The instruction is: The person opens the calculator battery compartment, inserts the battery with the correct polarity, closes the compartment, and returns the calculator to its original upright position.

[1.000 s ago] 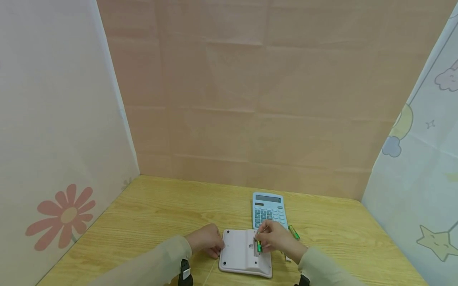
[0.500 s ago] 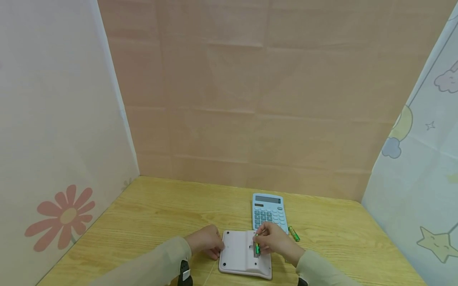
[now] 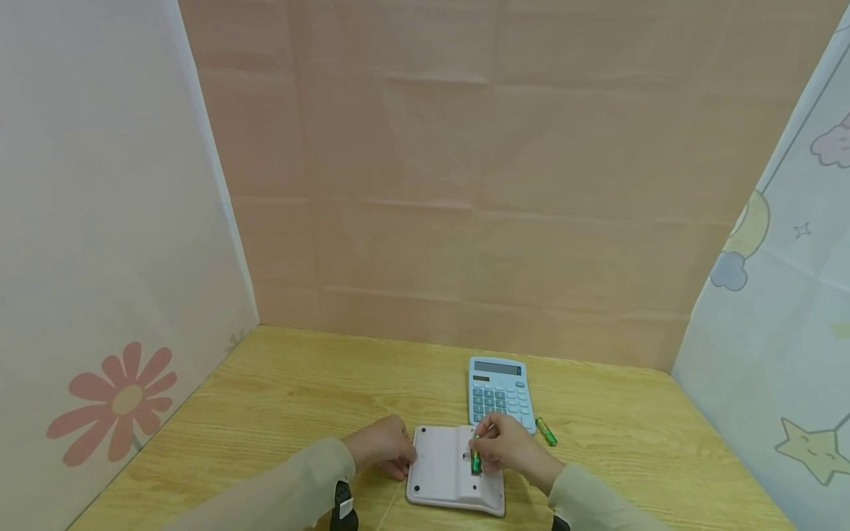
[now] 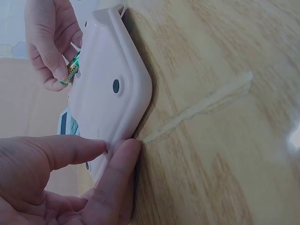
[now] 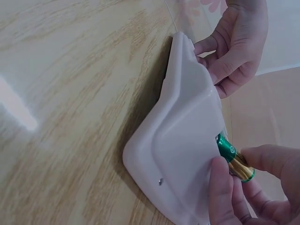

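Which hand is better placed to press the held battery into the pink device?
Probably the right hand: it pinches the battery directly at the pink device, whose left edge the left hand grips.

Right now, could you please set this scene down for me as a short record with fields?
Device: pale pink, back side up on the wood-grain table
Left grip: pinches the device's left edge between thumb and fingers
Right grip: holds the green-and-gold battery by its gold end
Held battery's green end: at the device's upturned back; how far it sits inside is hidden
Loose battery: on the table, right of the blue calculator
Blue calculator: face up beyond the device, display at its far end
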`<state>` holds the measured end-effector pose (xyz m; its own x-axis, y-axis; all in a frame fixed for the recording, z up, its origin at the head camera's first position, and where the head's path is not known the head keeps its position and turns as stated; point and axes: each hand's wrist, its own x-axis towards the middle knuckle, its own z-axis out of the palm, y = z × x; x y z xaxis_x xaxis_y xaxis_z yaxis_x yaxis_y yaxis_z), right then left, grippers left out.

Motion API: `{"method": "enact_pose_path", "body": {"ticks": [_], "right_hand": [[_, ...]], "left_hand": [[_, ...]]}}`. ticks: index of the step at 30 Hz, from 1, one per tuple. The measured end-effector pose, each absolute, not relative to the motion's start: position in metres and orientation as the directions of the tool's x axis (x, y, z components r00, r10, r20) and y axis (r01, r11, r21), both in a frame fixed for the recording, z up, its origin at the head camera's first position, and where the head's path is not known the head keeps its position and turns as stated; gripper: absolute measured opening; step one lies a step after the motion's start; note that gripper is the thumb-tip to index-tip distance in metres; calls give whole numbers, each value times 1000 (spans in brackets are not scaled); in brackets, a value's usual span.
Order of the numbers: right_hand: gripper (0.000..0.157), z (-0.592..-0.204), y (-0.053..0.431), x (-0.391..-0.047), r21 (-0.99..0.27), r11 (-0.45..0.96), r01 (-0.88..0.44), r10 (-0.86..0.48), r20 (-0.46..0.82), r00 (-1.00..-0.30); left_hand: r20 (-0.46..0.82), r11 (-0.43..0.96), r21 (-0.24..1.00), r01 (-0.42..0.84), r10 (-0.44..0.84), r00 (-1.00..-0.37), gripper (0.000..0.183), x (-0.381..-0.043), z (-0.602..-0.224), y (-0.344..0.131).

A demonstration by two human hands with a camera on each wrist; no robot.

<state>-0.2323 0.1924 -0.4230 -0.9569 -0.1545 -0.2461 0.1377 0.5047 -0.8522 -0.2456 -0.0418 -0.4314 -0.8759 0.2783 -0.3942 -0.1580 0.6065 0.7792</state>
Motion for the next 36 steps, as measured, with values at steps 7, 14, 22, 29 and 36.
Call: {"method": "enact_pose_path", "body": {"ticks": [7,14,22,29,36], "right_hand": [[20,-422,192,-231,-849,509,140,-156,-250,-956],[21,-422,192,-231,-849,512,130,-167,-247,-954],[24,-419,193,-229,-857,496,142,-185,-264,-947],[23,-415,193,-229,-850,509,140,-202,-276,-940],[22,-411,194,-227,-843,526,111,-219,-260,-940]], "left_hand": [[-386,599,787,-147,292,-875,14,-246,-431,-43],[-371,588,798,-133,305,-877,15,-245,-431,-43],[-364,589,798,-125,306,-880,16,-245,-433,-43],[-366,590,797,-128,304,-880,17,-246,-433,-43],[-369,588,798,-135,299,-880,17,-244,-431,-43]]}}
